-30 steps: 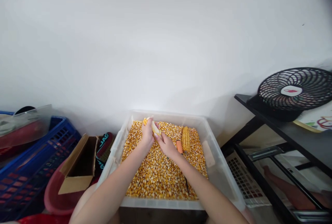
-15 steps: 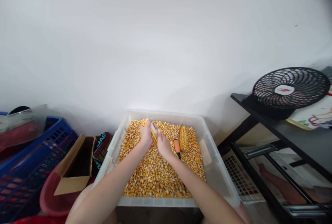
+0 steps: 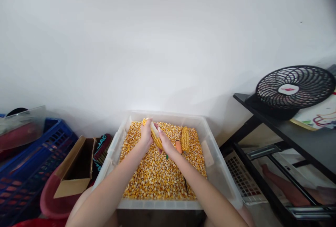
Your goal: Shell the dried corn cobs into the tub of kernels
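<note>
Between my two hands is a yellow ear of corn [image 3: 156,138], tilted, with a pale strip bared of kernels along its upper side. My left hand [image 3: 146,132] is closed around its far end, where kernels poke out above the fingers. My right hand [image 3: 164,140] grips the nearer part, thumb on top. Below them, loose corn kernels [image 3: 154,178] fill a translucent plastic bin [image 3: 160,204]. A second, full ear of corn [image 3: 185,139] lies on the kernels to the right. Beside it is a tool with an orange handle [image 3: 178,146], partly hidden by my right forearm.
At left stand a blue plastic crate [image 3: 59,132], a red basin [image 3: 49,199] and an open cardboard box [image 3: 70,187]. On the right, a black fan [image 3: 288,89] sits on a dark shelf [image 3: 275,123], with a white basket [image 3: 240,178] below. A white wall [image 3: 162,45] rises behind the bin.
The ear of corn has shifted slightly in my hands, and more of its yellow kernels and pale strip now show. My right thumb has moved a little up along it.
</note>
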